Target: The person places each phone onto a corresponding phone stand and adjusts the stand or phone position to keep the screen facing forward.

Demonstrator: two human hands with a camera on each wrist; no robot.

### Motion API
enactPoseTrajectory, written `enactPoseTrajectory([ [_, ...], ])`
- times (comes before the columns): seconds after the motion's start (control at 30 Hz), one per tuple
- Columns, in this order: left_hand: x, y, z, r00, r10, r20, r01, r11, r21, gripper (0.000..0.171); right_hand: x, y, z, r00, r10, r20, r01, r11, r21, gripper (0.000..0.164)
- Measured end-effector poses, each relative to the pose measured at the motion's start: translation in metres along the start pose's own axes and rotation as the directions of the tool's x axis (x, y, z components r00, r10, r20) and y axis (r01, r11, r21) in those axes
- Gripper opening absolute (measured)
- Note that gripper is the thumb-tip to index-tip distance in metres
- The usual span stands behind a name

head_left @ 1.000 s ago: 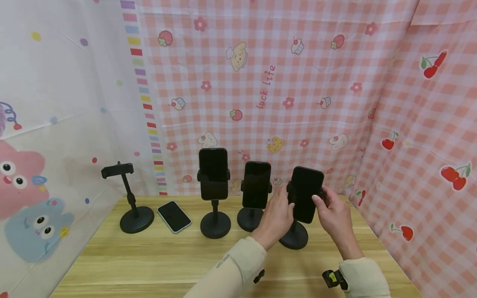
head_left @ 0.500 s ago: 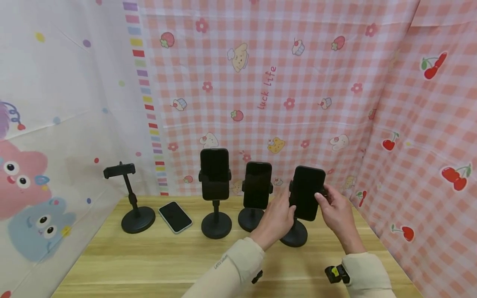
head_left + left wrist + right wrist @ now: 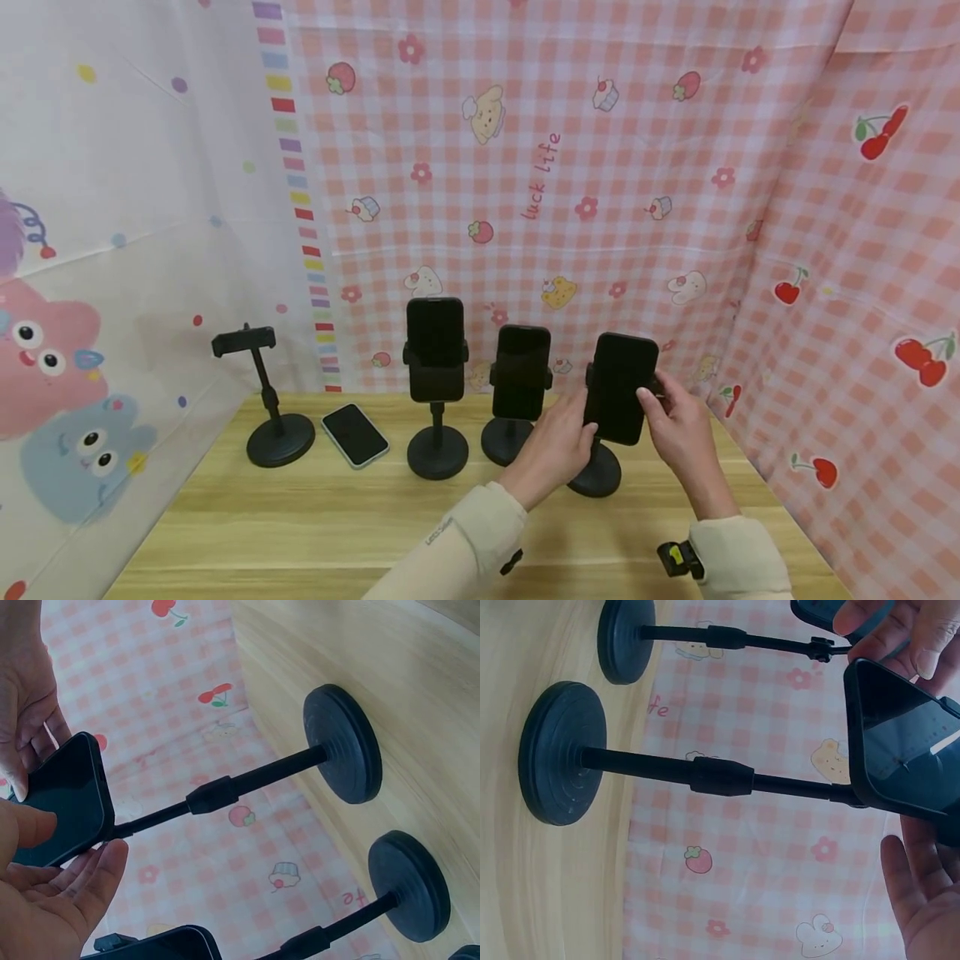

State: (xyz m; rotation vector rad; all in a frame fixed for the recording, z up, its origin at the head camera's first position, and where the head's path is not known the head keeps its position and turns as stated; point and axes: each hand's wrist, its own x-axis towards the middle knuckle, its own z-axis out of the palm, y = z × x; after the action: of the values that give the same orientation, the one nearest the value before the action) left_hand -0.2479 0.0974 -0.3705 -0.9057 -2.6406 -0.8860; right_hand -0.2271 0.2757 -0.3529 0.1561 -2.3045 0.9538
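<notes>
A black smartphone [image 3: 622, 387] sits upright, slightly tilted, in the clamp of the rightmost black phone stand [image 3: 597, 472]. At the phone's left edge, my left hand [image 3: 551, 446] grips it, thumb in front and fingers behind, as the left wrist view shows. My right hand [image 3: 682, 433] holds the opposite edge, its thumb on the front of the phone. In the right wrist view the phone [image 3: 904, 742] is seen from below, above the stand's pole [image 3: 724, 776] and round base [image 3: 562, 754]. The clamp is mostly hidden behind the phone and fingers.
Two more stands hold black phones: one in the middle [image 3: 437, 350], another [image 3: 521, 372] just left of my left hand. Farther left, a phone with a pale case [image 3: 356, 435] lies flat beside a bare stand [image 3: 280, 439]. Patterned cloth [image 3: 585, 250] hangs behind the wooden table [image 3: 322, 533].
The head view has shifted slightly, sliding the scene a little to the right. Both hands keep hold of the phone, which tilts only slightly differently.
</notes>
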Motion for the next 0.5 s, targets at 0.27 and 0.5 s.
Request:
enactPoseTrajectory([
  [0.27, -0.0036, -0.0040, 0.0023, 1.000, 0.023, 0.006, -0.023, 1.000, -0.009, 0.053, -0.0063, 0.0004, 0.0031, 0.996, 0.085, -0.022, -0.084, 0.996, 0.017, 0.049],
  [0.5, -0.0071, -0.0091, 0.0034, 0.999, 0.053, 0.004, -0.053, 0.999, -0.005, 0.049, -0.0096, 0.0011, 0.0085, 0.992, 0.123, -0.023, -0.122, 0.992, 0.031, 0.048],
])
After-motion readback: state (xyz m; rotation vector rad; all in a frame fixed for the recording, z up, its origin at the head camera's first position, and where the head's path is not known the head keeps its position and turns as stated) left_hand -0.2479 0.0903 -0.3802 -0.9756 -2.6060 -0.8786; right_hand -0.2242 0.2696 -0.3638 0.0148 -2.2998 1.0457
